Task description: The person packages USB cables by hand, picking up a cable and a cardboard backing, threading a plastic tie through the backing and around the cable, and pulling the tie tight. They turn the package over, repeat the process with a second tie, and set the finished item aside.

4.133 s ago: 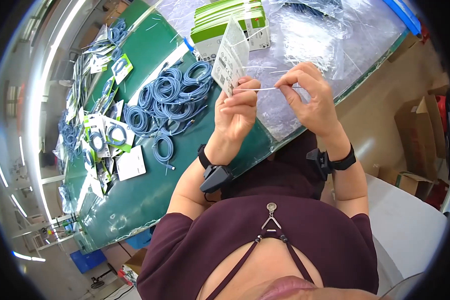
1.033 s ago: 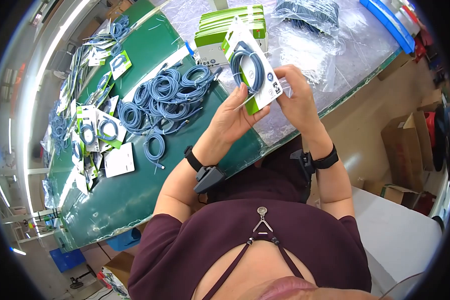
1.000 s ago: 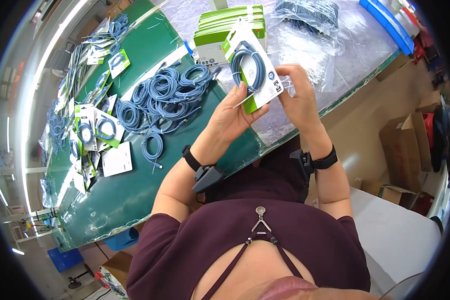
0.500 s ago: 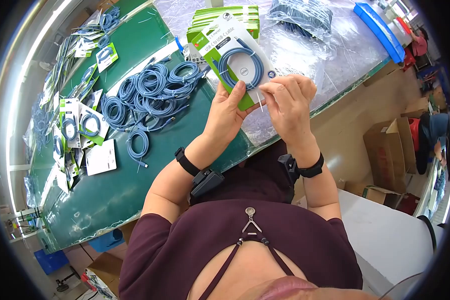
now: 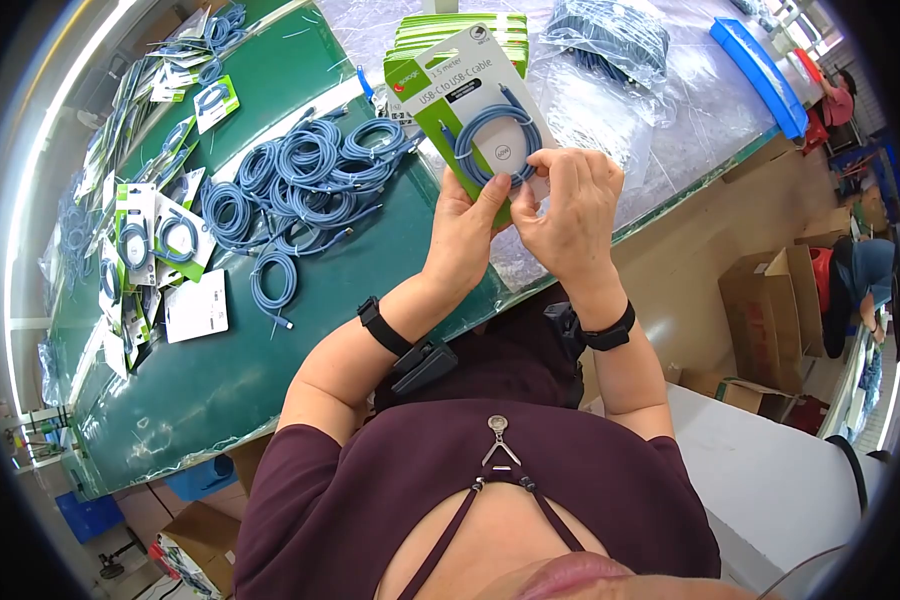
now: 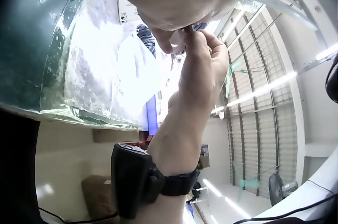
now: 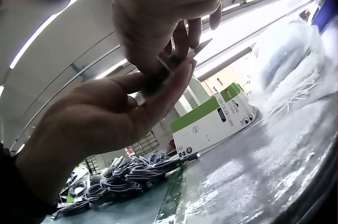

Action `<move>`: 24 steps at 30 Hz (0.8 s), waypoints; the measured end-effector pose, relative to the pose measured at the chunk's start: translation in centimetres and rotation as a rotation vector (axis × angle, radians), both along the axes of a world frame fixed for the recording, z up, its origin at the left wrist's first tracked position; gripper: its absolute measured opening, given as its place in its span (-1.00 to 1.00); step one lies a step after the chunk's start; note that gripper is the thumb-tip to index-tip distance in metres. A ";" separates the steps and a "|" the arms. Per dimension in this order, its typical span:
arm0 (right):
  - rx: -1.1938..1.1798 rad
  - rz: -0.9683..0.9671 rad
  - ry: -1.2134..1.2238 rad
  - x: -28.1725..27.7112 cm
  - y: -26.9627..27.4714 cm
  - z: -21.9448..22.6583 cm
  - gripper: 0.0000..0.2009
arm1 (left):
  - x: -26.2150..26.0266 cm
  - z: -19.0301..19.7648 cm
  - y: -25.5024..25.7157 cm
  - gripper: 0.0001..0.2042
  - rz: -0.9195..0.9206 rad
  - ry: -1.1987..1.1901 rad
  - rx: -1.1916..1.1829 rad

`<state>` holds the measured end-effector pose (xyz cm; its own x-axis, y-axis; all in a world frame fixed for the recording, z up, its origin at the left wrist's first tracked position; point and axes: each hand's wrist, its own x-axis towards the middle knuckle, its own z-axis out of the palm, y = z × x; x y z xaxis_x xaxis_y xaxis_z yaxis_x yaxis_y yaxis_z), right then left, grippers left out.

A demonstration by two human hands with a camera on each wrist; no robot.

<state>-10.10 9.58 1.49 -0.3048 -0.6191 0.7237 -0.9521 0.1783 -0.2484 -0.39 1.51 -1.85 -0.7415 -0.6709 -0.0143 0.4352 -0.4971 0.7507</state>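
Raised higher since before: cable card (image 5: pixel 470 100) | gripped at lower edge by left hand (image 5: pixel 467 235) | pinched at lower corner by right hand (image 5: pixel 567 215) | above green table (image 5: pixel 270 360)

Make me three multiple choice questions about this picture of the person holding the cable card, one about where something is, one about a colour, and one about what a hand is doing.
1. Where does the loose pile of coiled cables lie?
A. On the green mat
B. On the floor
C. Inside a cardboard box

2. What colour is the cable fixed to the held card?
A. Red
B. Blue
C. Black

3. What is the left hand doing?
A. Resting flat on the table
B. Hanging idle at the side
C. Holding the card up by its lower edge

Answers:
1 A, the coils spread over the green mat to the left of the hands.
2 B, the coil on the white and green card is blue.
3 C, its thumb and fingers grip the card's bottom while the right hand pinches at the same edge.
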 end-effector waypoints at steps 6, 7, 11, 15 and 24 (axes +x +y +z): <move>-0.046 -0.039 -0.361 -2.9 0.7 -1.5 -0.71 | 0.2 0.2 0.6 -0.62 0.015 0.048 -0.112; -0.048 -0.039 -0.362 -2.8 0.8 -1.3 -0.71 | 0.4 0.1 0.4 -0.61 0.001 0.025 -0.096; -0.117 0.085 -0.228 -2.3 2.0 -0.2 -0.62 | -0.1 -0.6 0.2 -0.60 0.019 -0.023 -0.141; -0.120 0.166 -0.375 -1.3 1.3 0.0 -0.46 | -0.3 -1.4 0.6 -0.60 0.144 -0.063 -0.369; -0.039 0.093 -0.304 -0.6 1.1 0.1 -0.18 | 0.1 -1.8 0.5 -0.56 0.328 -0.235 -0.859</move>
<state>-10.66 10.66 1.64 -0.4543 -0.6281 0.6318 -0.8448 0.0786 -0.5293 -0.28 1.97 -3.68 -0.5552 -0.6955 0.4561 0.2464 0.3863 0.8889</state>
